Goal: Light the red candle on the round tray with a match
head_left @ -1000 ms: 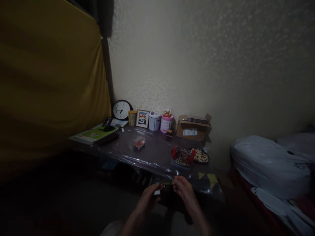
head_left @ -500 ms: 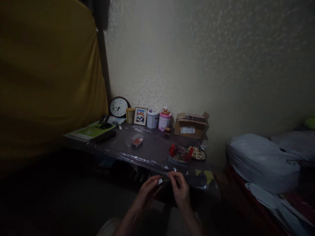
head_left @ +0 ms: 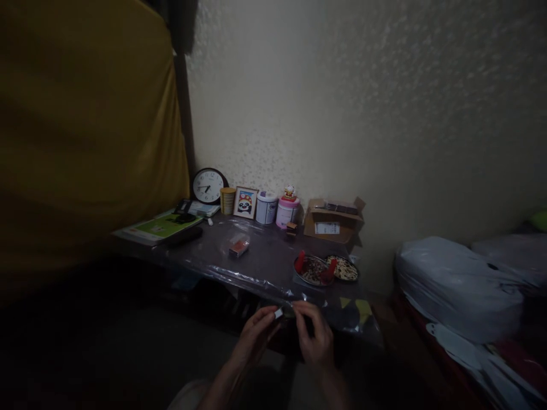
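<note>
My left hand [head_left: 256, 336] is closed around a small matchbox [head_left: 278, 314], with its pale end showing past the fingertips. Just to the right, my right hand [head_left: 314, 333] is in a pinch; whatever may be between thumb and finger is too small and dark to make out. Both hands hover at the table's front edge. Beyond the right hand sits a round plate [head_left: 313, 275] of dark small pieces, with red plastic parts at its rim. A second plate [head_left: 344, 269] behind it carries many pale, stick-like pieces.
On the plastic-covered table [head_left: 265, 265] lies a clear-wrapped pack [head_left: 239, 245]. A clock [head_left: 208, 186], yellow cup [head_left: 228, 201], panda picture [head_left: 245, 203], two tubs [head_left: 266, 208] and an open cardboard box [head_left: 333, 224] line the wall. Stuffed bags [head_left: 457, 287] stand right.
The matchbox has turned slightly, showing more of its pale face. My right hand has shifted a little to the right. The whole view has moved slightly.
</note>
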The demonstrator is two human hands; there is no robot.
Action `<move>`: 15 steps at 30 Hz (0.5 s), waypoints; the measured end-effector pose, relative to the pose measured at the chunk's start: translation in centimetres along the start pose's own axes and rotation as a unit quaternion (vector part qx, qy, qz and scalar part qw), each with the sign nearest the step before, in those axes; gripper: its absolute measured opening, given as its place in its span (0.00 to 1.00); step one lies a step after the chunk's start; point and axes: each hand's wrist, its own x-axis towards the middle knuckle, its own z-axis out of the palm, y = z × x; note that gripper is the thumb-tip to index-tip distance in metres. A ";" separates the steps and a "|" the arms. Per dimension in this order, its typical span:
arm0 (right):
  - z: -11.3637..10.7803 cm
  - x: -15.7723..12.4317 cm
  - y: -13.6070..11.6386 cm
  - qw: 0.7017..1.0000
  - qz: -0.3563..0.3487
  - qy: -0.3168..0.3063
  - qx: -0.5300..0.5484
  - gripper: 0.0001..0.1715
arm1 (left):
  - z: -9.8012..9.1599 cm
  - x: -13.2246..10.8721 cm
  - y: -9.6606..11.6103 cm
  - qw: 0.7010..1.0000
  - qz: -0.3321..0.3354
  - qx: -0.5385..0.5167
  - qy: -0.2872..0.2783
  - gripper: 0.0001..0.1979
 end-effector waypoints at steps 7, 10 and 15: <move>-0.1 0.9 1.6 0.998 0.036 -0.044 -0.039 0.08 | 0.5 -0.6 0.8 1.000 0.020 0.008 0.008 0.08; -0.6 1.5 2.9 0.994 0.091 0.050 -0.023 0.07 | 0.5 -0.6 1.0 1.000 0.021 0.013 0.001 0.08; -1.4 2.0 3.8 0.986 0.123 0.113 0.009 0.13 | 0.3 -0.6 1.1 1.000 0.016 0.018 -0.018 0.08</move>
